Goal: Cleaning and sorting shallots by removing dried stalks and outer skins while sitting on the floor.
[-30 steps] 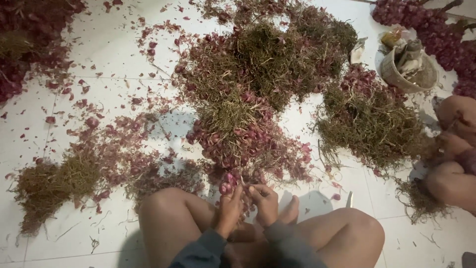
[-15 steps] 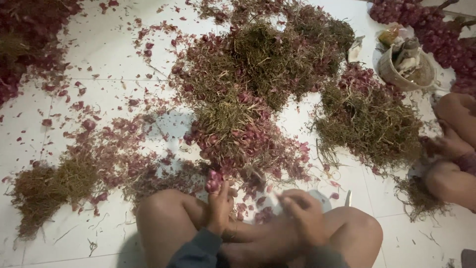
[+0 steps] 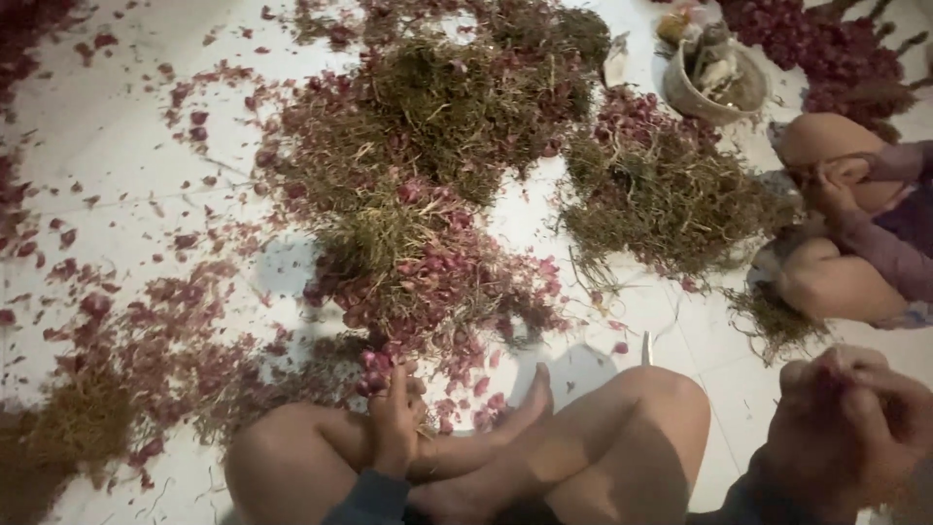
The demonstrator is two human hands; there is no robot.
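Note:
I sit cross-legged on a white tiled floor (image 3: 146, 194). My left hand (image 3: 394, 423) reaches past my knee to the near edge of a pile of small red shallots with dry stems (image 3: 428, 272), and its fingers close around a few bulbs (image 3: 374, 365) there. My right hand (image 3: 855, 433) is far out at the lower right, away from the pile. It is blurred with the fingers curled, and what it holds is hidden.
More heaps of shallots and dry stems lie behind (image 3: 447, 97) and to the right (image 3: 671, 194). Loose red skins (image 3: 146, 321) cover the left floor. A woven basket (image 3: 714, 83) stands at the back right. Another person's bent knees (image 3: 836, 287) are at the right. A thin pale blade (image 3: 644, 348) lies by my knee.
My right hand has swung from in front of my legs far out to the right. My left hand has stayed at the pile's near edge.

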